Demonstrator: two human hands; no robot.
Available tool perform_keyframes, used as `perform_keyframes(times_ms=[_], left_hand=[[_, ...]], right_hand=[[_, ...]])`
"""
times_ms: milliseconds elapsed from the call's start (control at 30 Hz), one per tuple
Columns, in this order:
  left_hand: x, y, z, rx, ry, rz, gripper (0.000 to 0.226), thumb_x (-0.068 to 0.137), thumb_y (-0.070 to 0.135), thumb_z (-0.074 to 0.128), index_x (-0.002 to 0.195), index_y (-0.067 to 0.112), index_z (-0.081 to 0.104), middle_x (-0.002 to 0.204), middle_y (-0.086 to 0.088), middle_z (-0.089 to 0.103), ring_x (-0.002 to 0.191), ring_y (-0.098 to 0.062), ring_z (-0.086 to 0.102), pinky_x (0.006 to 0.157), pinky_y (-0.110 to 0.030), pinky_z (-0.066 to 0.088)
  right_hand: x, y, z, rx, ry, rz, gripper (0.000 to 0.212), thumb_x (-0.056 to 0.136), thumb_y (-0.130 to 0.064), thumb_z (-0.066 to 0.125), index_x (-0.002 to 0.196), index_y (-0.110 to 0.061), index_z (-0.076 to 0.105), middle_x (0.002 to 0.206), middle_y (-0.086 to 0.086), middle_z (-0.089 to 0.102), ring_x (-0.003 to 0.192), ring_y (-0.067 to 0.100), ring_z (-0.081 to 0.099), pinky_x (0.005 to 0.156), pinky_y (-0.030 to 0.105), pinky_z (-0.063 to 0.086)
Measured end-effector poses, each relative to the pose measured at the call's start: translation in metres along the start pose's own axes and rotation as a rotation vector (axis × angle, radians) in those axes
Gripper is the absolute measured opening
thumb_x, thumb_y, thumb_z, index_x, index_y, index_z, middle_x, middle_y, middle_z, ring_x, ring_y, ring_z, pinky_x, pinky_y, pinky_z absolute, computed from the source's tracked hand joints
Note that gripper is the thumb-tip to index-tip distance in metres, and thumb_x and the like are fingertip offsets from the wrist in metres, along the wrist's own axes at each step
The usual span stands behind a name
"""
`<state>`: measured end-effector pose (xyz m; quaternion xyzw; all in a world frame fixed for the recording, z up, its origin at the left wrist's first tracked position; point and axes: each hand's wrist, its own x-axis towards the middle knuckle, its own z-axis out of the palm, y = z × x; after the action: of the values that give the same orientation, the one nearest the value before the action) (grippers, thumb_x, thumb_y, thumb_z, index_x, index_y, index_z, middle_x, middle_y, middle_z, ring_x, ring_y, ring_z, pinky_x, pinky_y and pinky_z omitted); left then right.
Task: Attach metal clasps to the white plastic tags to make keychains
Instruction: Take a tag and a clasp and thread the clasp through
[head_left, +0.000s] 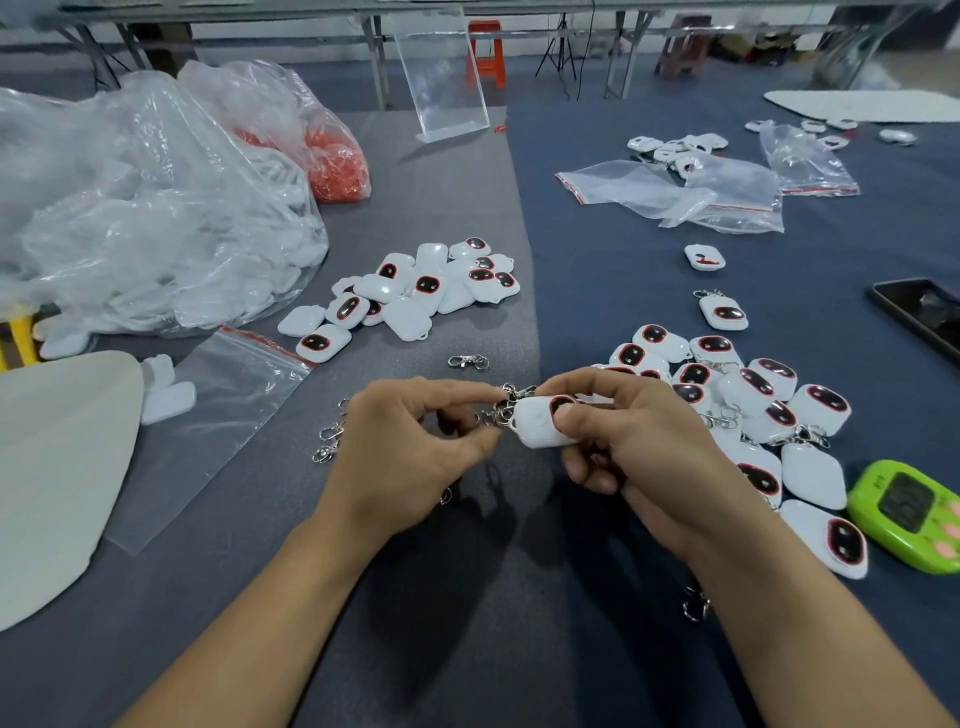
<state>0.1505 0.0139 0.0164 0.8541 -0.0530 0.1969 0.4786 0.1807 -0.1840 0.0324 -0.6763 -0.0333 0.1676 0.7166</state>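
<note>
Threading a clasp (500, 410) onto a tag (537, 426) looks like the step in hand. The right hand (639, 441) grips the tag, thumb pressed on its dark window. The left hand (410, 447) pinches the clasp in its fingers (457, 391), tight against the tag's loop end. Both are held just above the table (467, 597), at the middle of the view. Whether the ring is already through the loop I cannot tell; the metal there is a small tangle.

At 3 o'clock of the hands lies a done pile (753, 395): many tags, several with clasps plainly hanging from them. At 11 o'clock, well apart, lies a bare pile (415, 291) of tags with no clasps showing, so these seem still to do. Farther out at 10 o'clock a big bag (156, 208) appears to hold many more white pieces.

Spare clasps (330, 434) lie just beside the left hand at 9 o'clock, and one more (467, 362) lies at 12 o'clock.

By my judgement the job is well begun, yet far more remains than is finished.
</note>
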Motion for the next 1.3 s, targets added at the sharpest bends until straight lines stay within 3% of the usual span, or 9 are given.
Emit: perform_keyframes(times_ms=[133,367,533,600,667,767,900,1067,1300], left_hand=[[0.002,0.001,0.001,-0.058,-0.028,0.017,0.031,0.069,0.031,0.086,0.095,0.047,0.078,0.071,0.012,0.069,0.062,-0.006,0.056,0.059,-0.023,0.043],[0.000,0.000,-0.002,-0.032,-0.043,0.058,0.024,0.069,0.026,0.090,0.081,0.043,0.079,0.076,0.017,0.072,0.077,-0.014,0.067,0.070,-0.019,0.049],[-0.001,0.001,-0.001,0.045,-0.118,0.063,0.014,0.068,0.028,0.086,0.081,0.032,0.081,0.069,0.013,0.068,0.073,-0.011,0.064,0.068,-0.026,0.049],[-0.002,0.002,-0.002,0.034,-0.125,0.024,0.021,0.067,0.028,0.085,0.086,0.035,0.079,0.068,0.012,0.068,0.070,-0.009,0.063,0.067,-0.024,0.048],[-0.001,0.004,-0.004,-0.027,-0.141,-0.054,0.022,0.068,0.019,0.090,0.081,0.034,0.080,0.067,0.011,0.068,0.065,-0.005,0.061,0.064,-0.019,0.045],[0.000,0.010,-0.004,-0.365,-0.159,-0.217,0.014,0.070,0.007,0.088,0.073,0.019,0.082,0.063,0.004,0.070,0.059,-0.004,0.058,0.059,-0.016,0.045],[-0.001,0.016,-0.001,-0.615,-0.208,-0.301,0.006,0.064,0.015,0.082,0.069,0.013,0.079,0.062,0.000,0.066,0.060,-0.008,0.057,0.061,-0.017,0.046],[-0.001,0.019,0.004,-0.586,-0.120,-0.338,0.018,0.066,0.004,0.067,0.068,0.018,0.077,0.064,0.000,0.065,0.060,-0.008,0.055,0.059,-0.016,0.044],[-0.001,0.019,0.004,-0.520,-0.127,-0.222,0.012,0.078,0.014,0.073,0.076,0.023,0.081,0.067,0.002,0.072,0.062,-0.006,0.058,0.061,-0.016,0.047]], right_hand=[[-0.001,-0.003,-0.002,0.081,-0.027,0.064,0.026,0.096,0.004,0.057,0.088,-0.011,0.076,0.073,0.014,0.068,0.046,0.016,0.048,0.037,0.021,0.030],[-0.002,-0.002,0.000,0.062,-0.027,0.054,0.030,0.094,0.004,0.057,0.082,-0.014,0.077,0.074,0.019,0.066,0.043,0.016,0.046,0.036,0.021,0.027],[-0.002,0.002,0.005,0.005,0.009,-0.043,0.028,0.093,0.006,0.057,0.084,-0.013,0.076,0.069,0.023,0.060,0.043,0.019,0.044,0.036,0.021,0.028],[-0.002,0.004,0.009,-0.001,0.016,-0.079,0.027,0.093,0.006,0.057,0.086,-0.012,0.075,0.068,0.022,0.059,0.043,0.019,0.045,0.036,0.021,0.030],[-0.003,0.003,0.011,0.043,0.003,-0.081,0.027,0.094,0.005,0.056,0.086,-0.012,0.075,0.067,0.019,0.061,0.042,0.018,0.046,0.037,0.021,0.030],[-0.002,0.001,0.009,0.254,-0.079,0.052,0.032,0.094,0.003,0.054,0.085,-0.015,0.079,0.072,0.012,0.066,0.043,0.014,0.048,0.042,0.022,0.028],[0.000,0.004,0.011,0.455,-0.137,0.187,0.030,0.092,0.001,0.051,0.088,-0.009,0.079,0.074,0.009,0.067,0.043,0.012,0.049,0.038,0.017,0.031],[0.002,0.005,0.014,0.508,-0.129,0.209,0.023,0.094,0.001,0.049,0.107,0.000,0.068,0.073,0.013,0.066,0.045,0.012,0.049,0.034,0.018,0.032],[0.001,0.004,0.016,0.552,-0.074,0.220,0.023,0.094,0.001,0.050,0.102,-0.002,0.071,0.072,0.015,0.067,0.044,0.012,0.051,0.034,0.018,0.034]])
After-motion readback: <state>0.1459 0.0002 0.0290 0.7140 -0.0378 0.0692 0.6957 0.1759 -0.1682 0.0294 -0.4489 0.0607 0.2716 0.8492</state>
